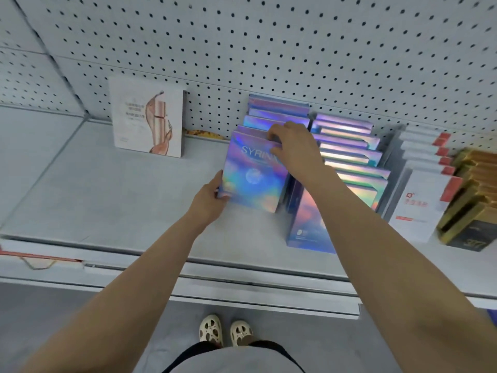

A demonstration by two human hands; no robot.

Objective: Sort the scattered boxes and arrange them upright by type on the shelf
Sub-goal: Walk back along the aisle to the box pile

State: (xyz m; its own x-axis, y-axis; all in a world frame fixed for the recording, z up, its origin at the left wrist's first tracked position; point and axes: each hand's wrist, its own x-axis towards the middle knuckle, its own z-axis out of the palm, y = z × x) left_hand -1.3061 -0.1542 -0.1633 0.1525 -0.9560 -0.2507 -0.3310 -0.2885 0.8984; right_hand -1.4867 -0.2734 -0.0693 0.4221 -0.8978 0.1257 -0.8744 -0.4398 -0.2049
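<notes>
From the head camera, the left hand point(207, 201) grips the lower left corner of the front holographic box point(254, 175), fingers curled round its edge, while the right hand point(291, 146) pinches the same box at its upper right corner, thumb on the face and fingers over the top. That box stands upright, slightly tilted, near the middle of the shelf point(107, 200), its face printed with pale lettering and a moon. It heads a row of holographic boxes point(277, 110) running back to the pegboard wall point(269, 49); about five can be counted, the rear ones showing only their top edges. Just right of this row stands a second row of iridescent boxes point(349, 146), roughly seven, with a pink-and-blue box point(309, 224) at its front near the shelf's front edge, partly hidden by the right forearm. Further right is a row of white boxes with red tabs point(419, 203), about five. At the right end of the shelf stand gold and black boxes point(470, 211), stepped in a row cut by the frame edge; their number cannot be told. One white box with a bronze swirl point(148, 119) stands upright alone against the wall, well apart toward the left. Below the shelf's front edge, two cream shoes point(226, 331) show on the grey floor.
</notes>
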